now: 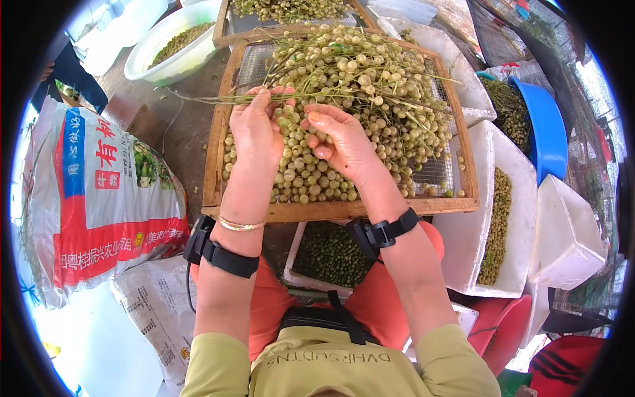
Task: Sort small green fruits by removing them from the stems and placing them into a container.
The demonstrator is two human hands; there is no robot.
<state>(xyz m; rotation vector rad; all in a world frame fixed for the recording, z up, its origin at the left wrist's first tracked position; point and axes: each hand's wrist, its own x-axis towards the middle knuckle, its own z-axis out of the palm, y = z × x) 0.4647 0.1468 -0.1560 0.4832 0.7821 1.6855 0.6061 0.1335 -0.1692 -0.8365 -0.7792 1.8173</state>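
Observation:
My left hand [255, 124] pinches a bundle of thin green stems [223, 99] between thumb and fingers. Close beside it, my right hand [342, 144] has curled fingers at some small round yellow-green fruits [285, 121]; whether it grips any is hidden. Both hands are above a wood-framed wire-mesh screen [340, 211]. Across the screen lies a heap of the same fruits [367, 79], many still on stems and twigs. Loose fruits [312, 181] cover the mesh nearest me.
Below the screen, a white box [292, 248] holds dark green fruits. At right stand white foam boxes [461, 223] and a blue basin [548, 124]. A printed sack [94, 208] is at left. Behind are a white tub [144, 59] and a second screen [223, 25]. Far left, a person's leg [79, 74] shows.

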